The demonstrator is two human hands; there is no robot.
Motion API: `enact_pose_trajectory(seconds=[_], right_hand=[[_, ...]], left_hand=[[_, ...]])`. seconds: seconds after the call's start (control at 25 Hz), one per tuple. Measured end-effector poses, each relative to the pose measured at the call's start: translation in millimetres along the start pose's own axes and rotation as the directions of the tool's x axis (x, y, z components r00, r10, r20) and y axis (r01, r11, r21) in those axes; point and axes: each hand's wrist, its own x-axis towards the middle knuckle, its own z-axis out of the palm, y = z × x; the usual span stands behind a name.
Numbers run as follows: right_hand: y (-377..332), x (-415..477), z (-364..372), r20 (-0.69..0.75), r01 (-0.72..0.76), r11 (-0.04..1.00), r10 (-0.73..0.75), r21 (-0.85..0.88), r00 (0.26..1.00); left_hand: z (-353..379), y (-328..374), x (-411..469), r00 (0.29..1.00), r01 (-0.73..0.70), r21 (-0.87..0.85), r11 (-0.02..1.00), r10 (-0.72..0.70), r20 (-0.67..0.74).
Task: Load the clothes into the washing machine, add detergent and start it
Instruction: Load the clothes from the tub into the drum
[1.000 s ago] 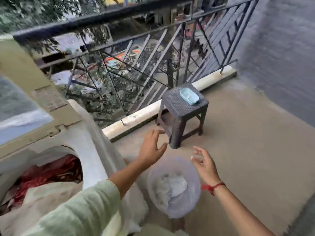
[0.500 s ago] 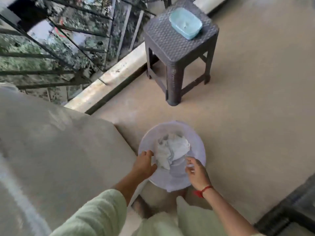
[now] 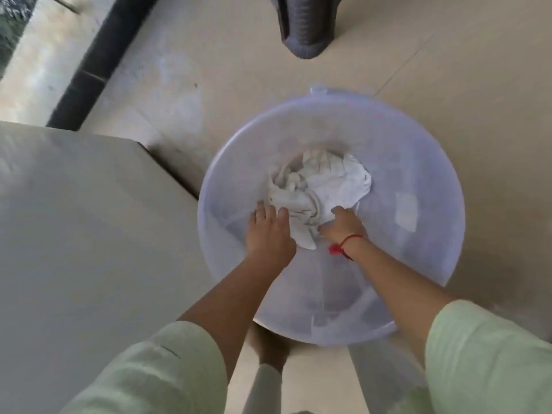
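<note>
Inside the translucent bucket point(image 3: 433, 144), the left hand point(image 3: 270, 231) touches the near edge of the white cloth point(image 3: 328, 180), though I cannot tell whether it grips. The right hand point(image 3: 340, 224) clutches that cloth, which lies crumpled on the bucket's bottom. The washing machine point(image 3: 89, 234) stands just left of the bucket, and a stool leg point(image 3: 301, 40) stands beyond it.

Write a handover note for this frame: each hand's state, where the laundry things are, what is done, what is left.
Left hand: inside the round translucent plastic tub, fingertips on the crumpled white cloth; grip unclear.
Right hand: fingers curled into the same cloth.
The tub stands on the floor beside the beige-covered washing machine; its drum is out of view.
Done: cloth reached, not yet lifted.
Left: lift it into the machine, add detergent (not in view), start the wash.
</note>
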Motion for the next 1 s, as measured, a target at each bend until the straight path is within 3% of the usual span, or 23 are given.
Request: enact_pose_trajectory(seconds=[0.08,0.16,0.24,0.32,0.4,0.52,0.68,0.92,1.0], right_hand=[[-4,29,26,-0.052,-0.079,0.995,0.081,0.055,0.995],[-10,45,50,-0.058,-0.109,0.992,0.113,0.067,0.992],[-18,52,68,-0.081,-0.130,0.963,0.152,0.235,0.985],[-24,47,71,-0.146,-0.102,0.864,0.198,0.494,0.969],[-25,24,61,-0.225,0.010,0.768,0.175,0.640,0.959],[-23,-41,21,-0.394,0.218,0.808,0.019,0.547,0.919],[-24,-149,-57,-0.598,0.490,0.785,-0.195,0.380,0.777],[-55,-303,-150,-0.736,0.681,0.709,-0.360,0.183,0.573],[-80,-356,-178,-0.783,0.717,0.694,-0.408,0.067,0.469]], left_hand=[[15,-13,16,0.998,-0.054,0.115,0.992,0.056,-0.014],[26,-26,21,0.998,-0.044,0.110,0.993,0.048,-0.039],[34,-35,18,0.997,-0.054,0.072,0.996,0.058,-0.059],[36,-36,14,0.996,-0.076,-0.029,0.997,0.074,-0.055],[29,-32,7,0.997,-0.058,-0.204,0.977,0.045,-0.068],[1,-25,-15,0.995,-0.023,-0.432,0.902,-0.023,-0.101],[-50,-13,-67,0.993,0.043,-0.586,0.809,-0.098,-0.062],[-143,8,-159,0.995,0.000,-0.640,0.769,-0.061,-0.073],[-187,14,-194,0.987,-0.071,-0.666,0.742,-0.046,-0.157]])
